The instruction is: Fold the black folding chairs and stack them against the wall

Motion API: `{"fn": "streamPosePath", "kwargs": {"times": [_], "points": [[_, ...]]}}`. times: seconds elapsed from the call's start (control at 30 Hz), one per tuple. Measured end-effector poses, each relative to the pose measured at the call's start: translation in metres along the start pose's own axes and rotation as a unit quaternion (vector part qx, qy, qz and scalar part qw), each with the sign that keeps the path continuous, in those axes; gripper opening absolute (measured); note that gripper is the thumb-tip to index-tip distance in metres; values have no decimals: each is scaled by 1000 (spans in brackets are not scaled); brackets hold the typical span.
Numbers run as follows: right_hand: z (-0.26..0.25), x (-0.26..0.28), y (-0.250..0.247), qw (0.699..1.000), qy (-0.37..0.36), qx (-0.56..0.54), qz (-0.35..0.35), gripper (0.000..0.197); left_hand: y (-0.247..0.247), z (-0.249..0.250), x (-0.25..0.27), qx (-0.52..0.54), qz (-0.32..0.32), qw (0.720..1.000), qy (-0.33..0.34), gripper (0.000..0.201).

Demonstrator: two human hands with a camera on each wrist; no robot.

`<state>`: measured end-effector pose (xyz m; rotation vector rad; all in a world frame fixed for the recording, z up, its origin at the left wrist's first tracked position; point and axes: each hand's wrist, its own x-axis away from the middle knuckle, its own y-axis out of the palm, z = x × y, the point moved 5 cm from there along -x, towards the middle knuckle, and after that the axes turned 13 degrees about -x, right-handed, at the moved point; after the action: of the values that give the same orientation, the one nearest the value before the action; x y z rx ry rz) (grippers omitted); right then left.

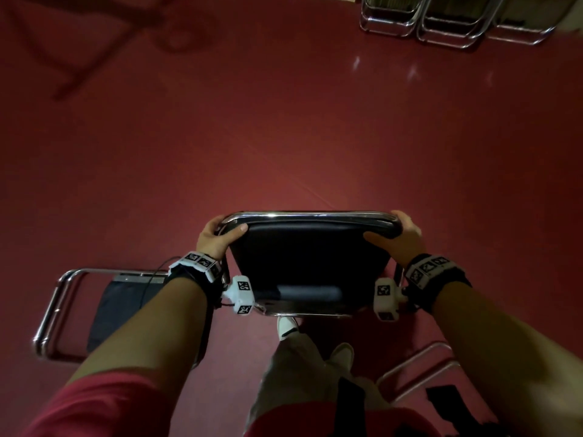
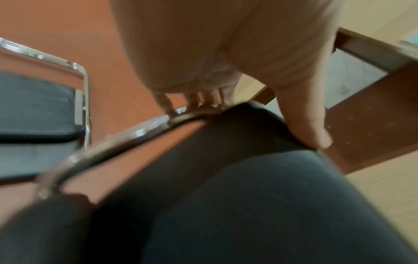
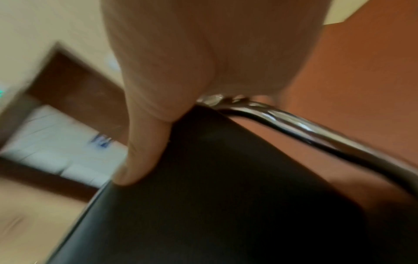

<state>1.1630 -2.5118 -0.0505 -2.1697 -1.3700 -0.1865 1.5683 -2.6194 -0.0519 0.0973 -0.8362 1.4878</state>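
A black folding chair [image 1: 310,257] with a chrome frame is held up in front of me over the red floor. My left hand [image 1: 217,235] grips the left corner of its top chrome bar, thumb pressed on the black pad. My right hand [image 1: 398,238] grips the right corner the same way. In the left wrist view my left hand [image 2: 226,75] curls its fingers round the chrome tube [image 2: 144,130], thumb on the black pad [image 2: 248,196]. In the right wrist view my right hand [image 3: 203,62] wraps the tube [image 3: 316,132], thumb on the pad [image 3: 214,196].
Another black chair [image 1: 104,310] stands at my lower left, also seen as a chair [image 2: 38,114] in the left wrist view. Chrome legs of a third chair [image 1: 413,370] lie at lower right. Several folded chairs [image 1: 441,23] lean at the far wall, top right. My feet [image 1: 288,326] are below the chair.
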Motion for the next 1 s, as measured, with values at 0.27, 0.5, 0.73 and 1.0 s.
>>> {"fn": "streamPosePath", "kwargs": {"times": [0.27, 0.5, 0.73, 1.0], "points": [[-9, -11, 6, 995, 40, -80, 33, 71, 1, -2, -25, 25, -32, 999, -4, 65], [-29, -34, 31, 995, 25, -80, 50, 50, -9, 10, -51, 51, 7, 999, -15, 54], [-46, -23, 34, 993, 26, -80, 79, 37, -22, 16, -54, 72, 41, 996, -23, 59], [-84, -48, -2, 979, 7, -156, 133, 36, -19, 124, -66, 85, 27, 994, 65, 51]]}}
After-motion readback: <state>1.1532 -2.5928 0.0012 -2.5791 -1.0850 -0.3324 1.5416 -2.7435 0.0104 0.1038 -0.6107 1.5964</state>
